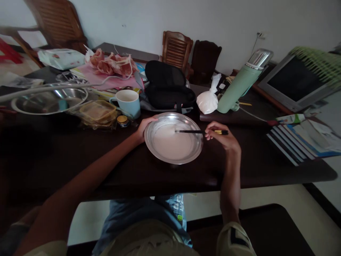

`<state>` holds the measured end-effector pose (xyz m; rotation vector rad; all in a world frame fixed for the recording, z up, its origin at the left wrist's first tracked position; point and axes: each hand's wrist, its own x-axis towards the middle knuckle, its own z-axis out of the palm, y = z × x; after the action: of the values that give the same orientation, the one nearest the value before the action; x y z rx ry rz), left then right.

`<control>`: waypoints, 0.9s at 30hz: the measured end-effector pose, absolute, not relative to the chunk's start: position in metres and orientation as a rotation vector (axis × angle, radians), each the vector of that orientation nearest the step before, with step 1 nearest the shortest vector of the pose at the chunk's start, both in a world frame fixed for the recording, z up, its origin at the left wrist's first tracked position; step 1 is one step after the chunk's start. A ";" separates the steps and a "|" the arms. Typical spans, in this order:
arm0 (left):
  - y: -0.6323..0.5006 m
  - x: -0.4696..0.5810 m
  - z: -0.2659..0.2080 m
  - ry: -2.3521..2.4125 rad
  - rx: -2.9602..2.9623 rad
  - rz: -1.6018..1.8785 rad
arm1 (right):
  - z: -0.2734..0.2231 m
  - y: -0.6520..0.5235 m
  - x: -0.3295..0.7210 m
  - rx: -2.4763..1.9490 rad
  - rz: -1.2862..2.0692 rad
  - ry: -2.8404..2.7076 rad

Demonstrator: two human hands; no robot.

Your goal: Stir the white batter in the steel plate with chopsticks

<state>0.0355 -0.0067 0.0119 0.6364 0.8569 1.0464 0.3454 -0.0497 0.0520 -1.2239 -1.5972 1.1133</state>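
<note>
Your left hand [144,129] holds the near-left rim of a metal bowl [174,161], which sits on the dark surface [253,153] between it and your right hand [220,135]. That right one grips a slim black stick [190,132], its tip at the pale liquid [170,144]. Beyond your left are a blue mug [130,105] and small jar [123,121]; beyond your right, a green flask [237,89].

nothing properly legible tbh, chunky white letters [178,203] on the jeans [117,217] too skewed to spell out, yellow-green patch [180,217] below them a blur, print on tube [294,118] and little jar [123,121] way too tiny
</note>
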 end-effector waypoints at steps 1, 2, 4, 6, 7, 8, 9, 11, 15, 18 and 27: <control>-0.006 0.035 0.011 0.860 0.642 1.057 | 0.051 -0.050 0.342 -1.185 1.194 -1.654; -0.006 0.035 0.011 0.863 0.649 1.068 | 0.051 -0.050 0.339 -1.154 1.272 -1.706; -0.005 0.035 0.010 0.862 0.663 1.077 | 0.051 -0.050 0.340 -1.154 1.335 -1.751; -0.004 0.035 0.009 0.848 0.673 1.073 | 0.051 -0.049 0.344 -1.221 1.237 -1.695; -0.004 0.035 0.009 0.843 0.677 1.066 | 0.051 -0.049 0.346 -1.256 1.159 -1.646; -0.004 0.035 0.008 0.839 0.680 1.058 | 0.051 -0.048 0.347 -1.277 1.093 -1.602; -0.004 0.035 0.008 0.836 0.682 1.055 | 0.051 -0.048 0.347 -1.281 1.062 -1.579; -0.004 0.035 0.008 0.832 0.684 1.051 | 0.051 -0.049 0.343 -1.250 1.132 -1.621; -0.005 0.035 0.010 0.829 0.672 1.079 | 0.054 -0.053 0.344 -1.213 1.372 -1.785; -0.006 0.036 0.011 0.844 0.655 1.070 | 0.055 -0.051 0.352 -1.283 1.204 -1.656; -0.006 0.034 0.009 0.855 0.670 1.080 | 0.053 -0.051 0.340 -1.177 1.315 -1.758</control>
<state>0.0341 -0.0055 0.0087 0.6702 0.8545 1.0800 0.3398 -0.0511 0.0531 -1.1773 -1.7577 1.3150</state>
